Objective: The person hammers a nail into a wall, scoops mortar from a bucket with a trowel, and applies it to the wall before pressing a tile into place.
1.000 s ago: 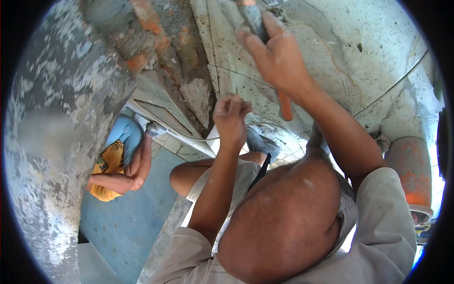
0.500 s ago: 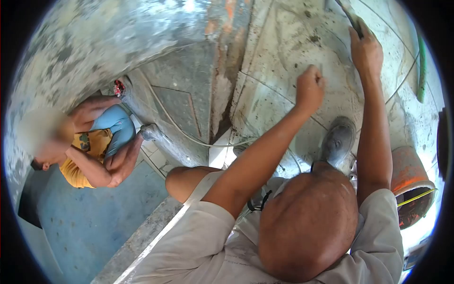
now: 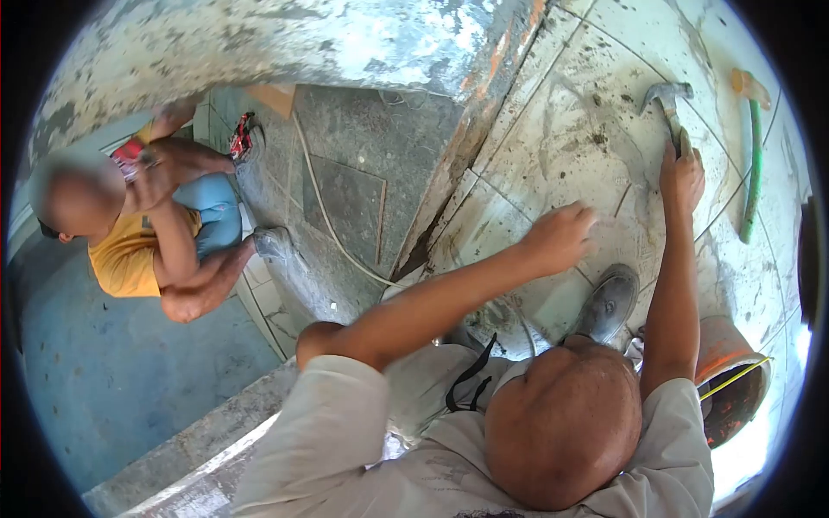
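Note:
My right hand (image 3: 684, 181) is wrapped round the handle of a claw hammer (image 3: 668, 102), whose metal head is over the pale floor tiles (image 3: 557, 129). To its left, my left hand (image 3: 561, 237) is closed and slightly blurred, low over the same tiles. Whatever its fingers hold, if anything, I cannot make out. A thin dark strip (image 3: 623, 200) shows on the tiles between my two hands. Right of the hammer lies a mallet (image 3: 753, 160) with a yellowish head and a green handle.
An orange-stained bucket (image 3: 724, 341) with a yellow strip across its mouth is beside my right arm. Another person in a yellow shirt (image 3: 129, 259) sits at the left. A pale cable (image 3: 324, 207) runs over the grey floor. A rough wall edge (image 3: 479, 121) borders the tiles.
The view has shifted, bringing the hammer's head and the whole mallet into sight. My left hand is lower and farther from my right. The other person's hands have come together.

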`<state>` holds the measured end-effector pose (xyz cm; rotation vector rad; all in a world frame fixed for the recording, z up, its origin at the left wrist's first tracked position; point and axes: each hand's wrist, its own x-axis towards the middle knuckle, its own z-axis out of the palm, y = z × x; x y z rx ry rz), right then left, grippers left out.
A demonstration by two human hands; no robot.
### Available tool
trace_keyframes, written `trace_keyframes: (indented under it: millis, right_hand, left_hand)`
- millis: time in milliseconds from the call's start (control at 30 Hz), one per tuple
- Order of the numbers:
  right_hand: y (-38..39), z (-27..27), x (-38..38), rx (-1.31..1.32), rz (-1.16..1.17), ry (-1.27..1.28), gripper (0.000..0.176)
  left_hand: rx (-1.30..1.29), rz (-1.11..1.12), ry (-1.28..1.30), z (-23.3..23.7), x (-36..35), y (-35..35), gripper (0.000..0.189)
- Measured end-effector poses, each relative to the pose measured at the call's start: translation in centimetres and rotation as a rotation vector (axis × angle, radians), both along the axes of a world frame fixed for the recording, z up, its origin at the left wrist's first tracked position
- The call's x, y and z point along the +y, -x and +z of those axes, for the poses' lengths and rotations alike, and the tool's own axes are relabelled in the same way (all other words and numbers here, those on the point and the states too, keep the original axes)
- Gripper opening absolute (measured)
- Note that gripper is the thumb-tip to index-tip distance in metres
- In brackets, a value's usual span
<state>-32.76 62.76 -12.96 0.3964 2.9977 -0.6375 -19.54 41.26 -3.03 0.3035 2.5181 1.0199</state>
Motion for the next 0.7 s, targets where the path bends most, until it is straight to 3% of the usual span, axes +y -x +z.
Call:
trace_keyframes:
  millis: [200, 367, 400, 433, 467, 500, 533, 633, 700]
  right_hand:
    - [-0.4, 0.0, -0.9, 0.065, 0.006, -0.008, 0.041]
    - [-0.6, 1.4, -1.1, 0.048, -0.001, -0.052, 0.029]
    - [-0.4, -1.3, -0.6, 0.131, 0.021, -0.091, 0.027]
    - [0.1, -5.4, 0.7, -0.081, 0.079, -0.139, 0.028]
    - [-0.8, -6.4, 1.1, 0.184, 0.174, -0.203, 0.03]
    - [-0.3, -7.2, 1.1, 0.167, 0.167, -0.305, 0.029]
    - [0.3, -5.5, 0.9, -0.064, 0.167, -0.277, 0.029]
    - [-0.8, -0.9, -0.6, 0.114, 0.028, -0.273, 0.027]
    - [-1.4, 1.9, -1.4, 0.196, 0.037, -0.217, 0.04]
  left_hand:
    - [-0.043, -0.031, 0.327, 9.4, -14.6, -5.0, 0.028]
    - [0.04, 0.04, 0.565, 12.0, -25.7, -10.0, 0.028]
    - [0.001, 0.08, 0.597, 13.2, -26.6, -10.2, 0.027]
    - [0.12, 0.034, 0.621, 13.5, -27.7, -11.0, 0.026]
    - [0.165, 0.03, 0.614, 12.5, -29.4, -11.8, 0.025]
    - [0.206, 0.013, 0.655, 12.0, -29.8, -11.8, 0.028]
    - [0.397, -0.042, 0.633, 11.0, -30.8, -12.3, 0.03]
    - [0.363, -0.096, 0.551, 9.8, -28.6, -10.4, 0.049]
    - [0.423, -0.161, 0.578, 9.0, -25.9, -8.5, 0.054]
